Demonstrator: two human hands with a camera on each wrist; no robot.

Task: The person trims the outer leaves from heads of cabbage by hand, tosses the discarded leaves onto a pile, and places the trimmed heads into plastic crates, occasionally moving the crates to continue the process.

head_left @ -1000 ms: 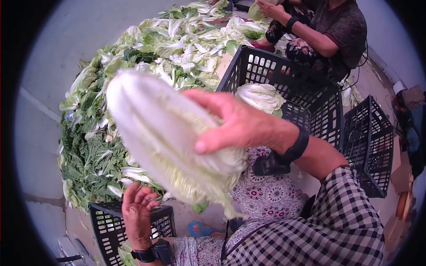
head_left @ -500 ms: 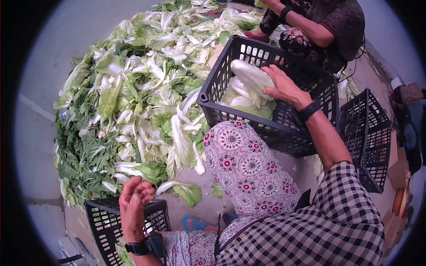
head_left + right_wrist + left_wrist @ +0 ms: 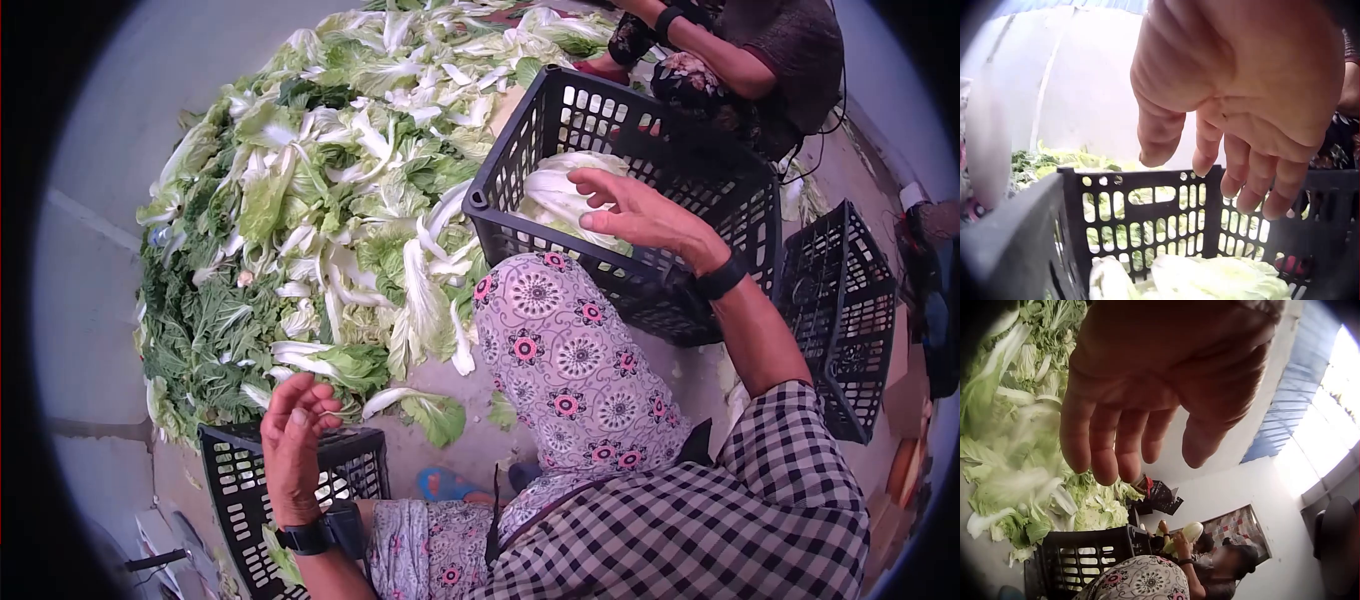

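Observation:
My right hand (image 3: 630,210) hovers open, holding nothing, over a large black plastic crate (image 3: 640,290). Trimmed pale cabbage heads (image 3: 555,190) lie in the crate just under the fingers. The right wrist view shows the same hand (image 3: 1235,125) with relaxed fingers above the cabbage heads (image 3: 1210,278) and the crate's latticed wall (image 3: 1147,181). My left hand (image 3: 295,440) is raised at the lower left, palm up and loosely curled, with nothing in it. In the left wrist view the left hand (image 3: 1147,406) is also empty.
A big pile of cabbage leaves (image 3: 300,200) covers the floor to the left. A smaller black crate (image 3: 235,490) stands under my left hand and another crate (image 3: 840,300) at the right. My knee in patterned trousers (image 3: 560,350) is central. Another person (image 3: 760,50) sits beyond the large crate.
My right hand carried a cabbage head from in front of me into the large crate, let it go and lifted off open. The left hand stayed raised and empty.

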